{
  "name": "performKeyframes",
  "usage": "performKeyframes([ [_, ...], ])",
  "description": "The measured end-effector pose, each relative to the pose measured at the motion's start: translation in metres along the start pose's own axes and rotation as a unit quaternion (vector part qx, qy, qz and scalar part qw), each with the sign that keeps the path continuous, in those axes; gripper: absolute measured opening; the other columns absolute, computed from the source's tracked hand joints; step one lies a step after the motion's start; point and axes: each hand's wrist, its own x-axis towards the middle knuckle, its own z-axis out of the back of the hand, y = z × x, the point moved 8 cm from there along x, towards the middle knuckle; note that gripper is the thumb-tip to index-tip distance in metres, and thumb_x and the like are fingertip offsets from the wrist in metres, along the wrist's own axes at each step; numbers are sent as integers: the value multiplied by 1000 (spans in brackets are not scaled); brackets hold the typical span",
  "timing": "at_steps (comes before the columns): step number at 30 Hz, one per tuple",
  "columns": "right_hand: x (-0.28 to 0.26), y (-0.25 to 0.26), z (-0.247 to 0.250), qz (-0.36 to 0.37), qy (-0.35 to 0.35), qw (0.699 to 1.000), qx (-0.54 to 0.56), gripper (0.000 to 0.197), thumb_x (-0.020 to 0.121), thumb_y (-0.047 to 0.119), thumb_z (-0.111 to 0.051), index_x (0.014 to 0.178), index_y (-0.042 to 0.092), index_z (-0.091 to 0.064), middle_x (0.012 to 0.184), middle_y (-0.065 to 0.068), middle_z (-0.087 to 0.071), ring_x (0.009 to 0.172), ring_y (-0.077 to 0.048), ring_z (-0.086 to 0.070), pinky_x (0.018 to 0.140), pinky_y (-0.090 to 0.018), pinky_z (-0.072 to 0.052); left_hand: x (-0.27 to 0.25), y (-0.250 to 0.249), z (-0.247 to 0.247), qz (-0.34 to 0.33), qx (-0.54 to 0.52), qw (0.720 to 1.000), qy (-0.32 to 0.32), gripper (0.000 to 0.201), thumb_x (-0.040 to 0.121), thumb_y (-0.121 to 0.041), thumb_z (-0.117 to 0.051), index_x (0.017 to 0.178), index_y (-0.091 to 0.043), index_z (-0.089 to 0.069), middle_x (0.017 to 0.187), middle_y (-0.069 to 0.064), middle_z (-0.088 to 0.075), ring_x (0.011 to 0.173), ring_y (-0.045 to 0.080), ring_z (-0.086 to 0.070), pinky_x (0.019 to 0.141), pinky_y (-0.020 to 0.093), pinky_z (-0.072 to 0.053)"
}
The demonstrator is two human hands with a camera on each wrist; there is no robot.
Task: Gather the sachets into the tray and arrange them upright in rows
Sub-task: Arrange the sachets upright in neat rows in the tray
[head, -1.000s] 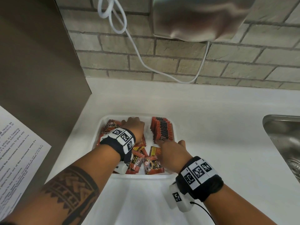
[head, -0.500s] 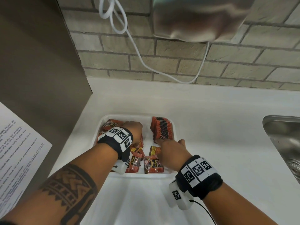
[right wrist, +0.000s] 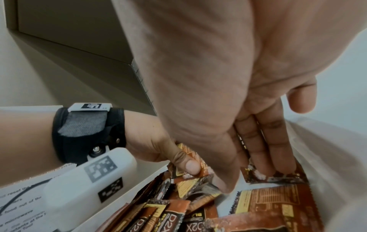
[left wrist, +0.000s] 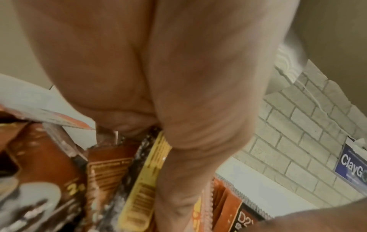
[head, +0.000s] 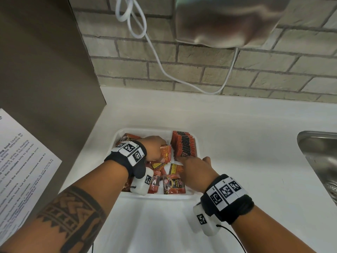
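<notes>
Both hands worked inside the white tray point(head: 184, 197) on the bench.
Left hand point(head: 153, 149) pinched a crinkled foil sachet point(head: 166, 152); right hand point(head: 196, 172) fingers reached among loose sachets, grip hidden; upright row point(head: 184, 145) far right.

I'm looking at a shared kitchenette or break room. A white desk point(head: 237, 136) runs under a pale brick wall point(head: 200, 66), with a stainless steel sink point(head: 321, 157) at its right edge. A printed notice point(head: 20, 170) about microwave use hangs at the left, and a white cable point(head: 158, 57) loops down the wall.
</notes>
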Motion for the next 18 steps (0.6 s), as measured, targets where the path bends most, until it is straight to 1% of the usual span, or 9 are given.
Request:
performKeyframes([
  [3,0,-1,0,2,-2,1000,-1,37,94,27,-55,130,32,-51,117,6,-64,110,-18,-59,96,-44,-26,-4,-3,6,-6,-26,999,-23,29,93,-24,-72,115,-8,-62,110,8,-67,97,25,-62,82,32,-47],
  [6,-1,-1,1,5,-4,1000,-1,37,95,29,-54,132,31,-50,119,6,-64,112,-19,-59,97,-44,-27,-6,-6,15,-9,-61,996,-66,29,94,-22,-69,118,-7,-60,109,6,-64,96,25,-58,79,30,-44],
  [9,-2,1,1,6,-4,1000,-5,35,94,26,-52,130,29,-53,119,6,-65,111,-19,-60,98,-44,-27,-10,-11,22,-6,-79,994,-79,43,96,-27,-68,131,-8,-54,124,6,-61,103,24,-56,86,30,-43],
  [11,-2,1,1,3,-2,1000,-7,34,94,26,-53,128,30,-54,118,6,-65,109,-18,-60,97,-44,-27,-13,-17,18,-2,-58,997,-49,46,97,-26,-67,135,-4,-55,132,9,-61,114,28,-58,90,31,-45],
  [12,-2,1,1,2,-3,1000,-7,33,94,27,-53,127,30,-54,117,6,-65,109,-18,-60,97,-44,-27,-14,-19,14,2,-38,999,-22,45,97,-25,-67,134,-3,-56,132,12,-62,116,29,-60,89,31,-47],
  [13,-3,1,0,2,-2,1000,-8,31,94,28,-53,125,30,-55,115,6,-66,108,-18,-61,97,-44,-27,-15,-20,8,5,-16,1000,7,44,97,-26,-67,133,-3,-58,129,13,-64,115,30,-61,90,33,-49],
  [15,-4,3,0,5,0,1000,-17,28,94,32,-54,122,30,-56,112,7,-66,105,-18,-61,96,-44,-26,-16,-20,-5,8,19,998,55,41,93,-31,-72,126,-8,-63,120,10,-68,108,28,-64,92,36,-52],
  [17,-5,5,-1,9,9,999,-32,30,92,39,-57,120,30,-56,111,7,-66,105,-18,-61,98,-45,-25,-16,-19,-13,11,45,996,78,41,88,-35,-76,120,-13,-65,114,5,-69,102,25,-64,90,36,-54],
  [18,-5,6,-3,10,18,999,-41,33,90,42,-59,120,29,-55,111,7,-66,105,-19,-60,99,-46,-25,-16,-20,-16,11,56,995,84,43,87,-36,-76,121,-13,-65,114,4,-68,100,24,-63,89,36,-54],
])
